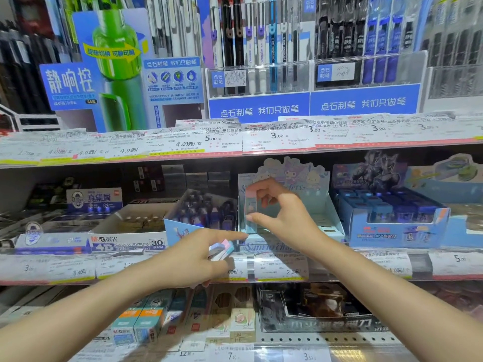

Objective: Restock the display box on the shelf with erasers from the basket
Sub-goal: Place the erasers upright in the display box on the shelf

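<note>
Fingers of right hand [282,212] pinch one eraser [251,210] — left hand [201,254] grips several erasers [220,250].

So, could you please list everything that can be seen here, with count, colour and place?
display box: one, pale blue with cartoon characters, middle shelf, centre.
eraser: one, pale blue and pink, upright, held at the display box's left side.
spare erasers: a few, pastel, exact count unclear, in the left hand.
white eraser box: one, white and blue, left of centre.
blue sharpener box: one, right of the display box.
pens: many, black, white and blue, top shelf.
price labels: many, white, along shelf edges.
left hand: fingers curled round the spare erasers.
right hand: fingers pinching the upright eraser.
</note>
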`<state>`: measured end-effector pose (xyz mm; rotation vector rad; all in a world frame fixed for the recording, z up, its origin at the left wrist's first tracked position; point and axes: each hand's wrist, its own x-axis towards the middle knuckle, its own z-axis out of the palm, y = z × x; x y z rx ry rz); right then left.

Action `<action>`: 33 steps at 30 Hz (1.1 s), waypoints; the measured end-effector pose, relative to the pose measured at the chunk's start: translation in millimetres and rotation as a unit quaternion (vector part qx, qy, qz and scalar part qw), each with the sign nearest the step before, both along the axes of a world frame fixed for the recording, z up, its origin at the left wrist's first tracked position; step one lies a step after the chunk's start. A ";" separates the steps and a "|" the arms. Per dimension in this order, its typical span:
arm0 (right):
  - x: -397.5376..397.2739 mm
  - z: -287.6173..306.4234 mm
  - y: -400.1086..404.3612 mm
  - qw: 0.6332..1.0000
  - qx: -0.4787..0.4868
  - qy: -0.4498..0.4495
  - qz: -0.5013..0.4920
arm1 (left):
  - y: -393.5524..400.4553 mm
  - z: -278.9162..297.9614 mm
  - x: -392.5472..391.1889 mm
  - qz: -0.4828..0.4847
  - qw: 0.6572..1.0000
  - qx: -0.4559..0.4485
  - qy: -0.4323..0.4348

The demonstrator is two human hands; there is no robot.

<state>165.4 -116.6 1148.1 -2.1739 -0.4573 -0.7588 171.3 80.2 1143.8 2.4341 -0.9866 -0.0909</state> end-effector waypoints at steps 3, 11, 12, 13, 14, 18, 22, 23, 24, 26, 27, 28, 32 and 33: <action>1.6 -0.7 -0.6 1.000 0.005 -0.003 0.007 | 2.4 -0.3 2.5 -0.007 1.000 0.002 0.005; 6.6 -0.8 -1.2 1.000 0.009 0.002 0.022 | 1.5 5.1 1.6 -0.016 0.999 -0.012 0.046; 7.1 -1.0 -1.2 1.000 0.010 0.001 0.022 | 2.1 5.5 1.6 -0.017 0.998 -0.011 0.052; 7.2 -0.9 -1.7 1.000 0.009 0.003 0.025 | 2.3 6.2 1.3 -0.019 0.998 -0.010 0.055; 7.4 -0.6 -2.6 1.000 0.007 0.007 0.029 | 2.4 6.8 1.4 -0.019 0.998 -0.006 0.053; 6.3 -0.7 -8.3 0.999 -0.004 0.024 0.042 | 2.5 9.9 3.1 -0.027 0.999 0.002 0.042; 5.8 -4.2 -12.2 0.997 0.002 0.036 0.067 | 2.2 12.5 3.2 -0.026 0.999 -0.004 0.044; 5.9 -4.4 -13.1 0.996 0.007 0.042 0.077 | 2.7 12.1 3.6 -0.025 0.999 -0.007 0.045; 6.4 -3.8 -13.8 0.995 0.008 0.049 0.083 | 2.8 12.0 3.1 -0.027 0.998 -0.010 0.049; 7.0 -1.7 -13.9 0.994 0.003 0.056 0.094 | 3.3 11.8 3.3 -0.025 0.998 -0.012 0.049; 6.8 -0.7 -13.4 0.994 -0.001 0.054 0.100 | 3.7 12.1 3.5 -0.022 0.999 -0.011 0.046; 7.1 -0.1 -12.8 0.993 -0.005 0.051 0.105 | 4.5 11.9 4.2 -0.020 0.999 -0.010 0.043; 9.7 0.4 -10.3 0.992 -0.037 0.046 0.110 | 7.4 10.7 6.4 -0.018 0.999 0.000 0.029; 10.2 0.2 -10.6 0.992 -0.035 0.049 0.112 | 7.6 10.4 6.7 -0.021 0.999 0.001 0.029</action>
